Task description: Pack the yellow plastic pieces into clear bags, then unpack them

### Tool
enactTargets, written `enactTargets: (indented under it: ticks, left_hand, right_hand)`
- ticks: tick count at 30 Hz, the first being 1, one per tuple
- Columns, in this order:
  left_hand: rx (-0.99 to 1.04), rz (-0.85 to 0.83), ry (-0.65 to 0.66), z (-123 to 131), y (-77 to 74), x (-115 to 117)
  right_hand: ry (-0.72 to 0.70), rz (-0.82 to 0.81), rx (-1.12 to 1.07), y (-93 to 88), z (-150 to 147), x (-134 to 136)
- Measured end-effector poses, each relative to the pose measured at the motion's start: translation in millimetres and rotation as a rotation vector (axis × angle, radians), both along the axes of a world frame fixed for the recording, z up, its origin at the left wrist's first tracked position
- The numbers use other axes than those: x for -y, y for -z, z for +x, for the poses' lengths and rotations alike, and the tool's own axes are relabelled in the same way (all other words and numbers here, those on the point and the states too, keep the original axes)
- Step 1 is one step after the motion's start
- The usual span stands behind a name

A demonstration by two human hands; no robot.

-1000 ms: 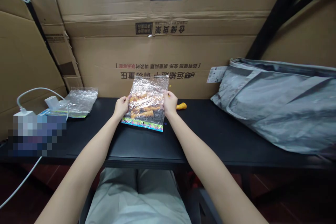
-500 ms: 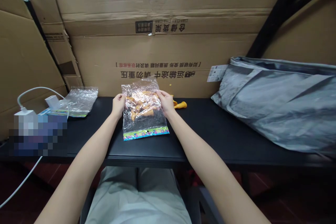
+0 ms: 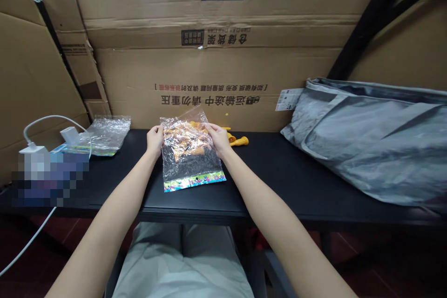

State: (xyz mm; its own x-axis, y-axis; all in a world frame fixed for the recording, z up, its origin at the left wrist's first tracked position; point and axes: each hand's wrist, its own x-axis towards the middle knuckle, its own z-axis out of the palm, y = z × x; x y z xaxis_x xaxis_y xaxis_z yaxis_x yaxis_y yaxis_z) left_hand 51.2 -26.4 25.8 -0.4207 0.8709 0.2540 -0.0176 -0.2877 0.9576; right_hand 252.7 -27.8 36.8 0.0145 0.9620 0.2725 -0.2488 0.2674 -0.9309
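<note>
A clear plastic bag with a blue-green printed strip along its near edge is stretched between my hands above the black table. Orange plastic pieces show through the film; whether all of them lie inside or some lie behind it I cannot tell. My left hand pinches the bag's left edge. On the right edge, my right hand pinches it between thumb and fingers. Just beyond the right hand, loose orange pieces lie on the table, partly hidden by that hand.
Cardboard walls the back and left of the table. At the right rests a large grey bag. To the left are another clear plastic bag, a white charger with a cable, and a blurred-out flat object.
The plastic bag has tilted a little, its far edge lower and its printed strip slightly nearer me. Both hands keep their hold, shifted slightly left.
</note>
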Motion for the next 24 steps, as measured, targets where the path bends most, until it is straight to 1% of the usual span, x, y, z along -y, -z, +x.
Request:
enactTargets:
  ticks: [3,5,7,9,12,15,17,19,22,24]
  left_hand:
    - [0.007,0.028,0.010,-2,2.2,-2]
    - [0.003,0.032,-0.006,-3,3.3,-4]
    - [-0.020,0.034,-0.047,-5,4.2,-6]
    - [-0.084,0.047,-0.103,-6,5.5,-8]
    - [-0.296,0.103,-0.181,-7,7.3,-7]
    - [-0.609,0.259,-0.200,-2,7.7,-2]
    - [-0.818,0.362,-0.132,7,7.2,4]
    - [-0.986,0.420,0.000,18,7.1,11]
    - [-1.162,0.463,0.225,36,9.1,21]
    - [-1.265,0.469,0.348,46,11.7,27]
  right_hand:
    - [0.004,-0.003,0.008,-0.2,0,0]
    - [-0.003,0.000,0.013,-0.1,0,1]
    - [-0.007,-0.003,0.010,0.1,-1,1]
    - [0.010,-0.010,0.001,0.4,0,0]
    - [0.102,-0.012,-0.013,0.8,2,-4]
    - [0.252,0.004,-0.044,2.1,7,-12]
    - [0.335,0.017,-0.078,3.7,11,-17]
    - [0.378,0.010,-0.127,6.0,16,-23]
    - [0.407,-0.032,-0.233,10.5,23,-30]
    - [0.412,-0.060,-0.296,13.3,28,-34]
